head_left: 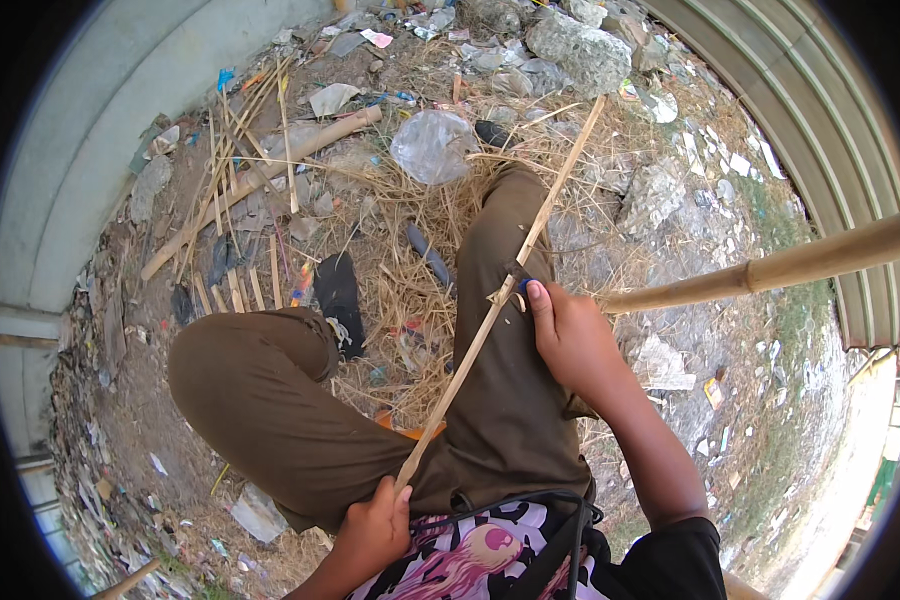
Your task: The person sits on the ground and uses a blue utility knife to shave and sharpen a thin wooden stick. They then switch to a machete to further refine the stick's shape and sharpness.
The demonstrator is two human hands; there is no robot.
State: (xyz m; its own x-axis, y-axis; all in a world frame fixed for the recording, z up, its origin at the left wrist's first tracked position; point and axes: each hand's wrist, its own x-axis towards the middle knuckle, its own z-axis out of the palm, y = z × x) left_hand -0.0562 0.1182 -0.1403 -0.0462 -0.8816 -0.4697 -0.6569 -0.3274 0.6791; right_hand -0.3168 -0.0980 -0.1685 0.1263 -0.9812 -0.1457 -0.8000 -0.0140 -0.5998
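Two hands, one bamboo strip, one small tool: left hand is closed on the strip's lower end, right hand curled round the tool at mid-strip, fingers partly hidden. Strip runs diagonally over the right trouser leg, with one thick bamboo pole just beside the right hand and one clear plastic bag beyond. Strip's pale, slim, nearly straight, ragged sliver near the tool.
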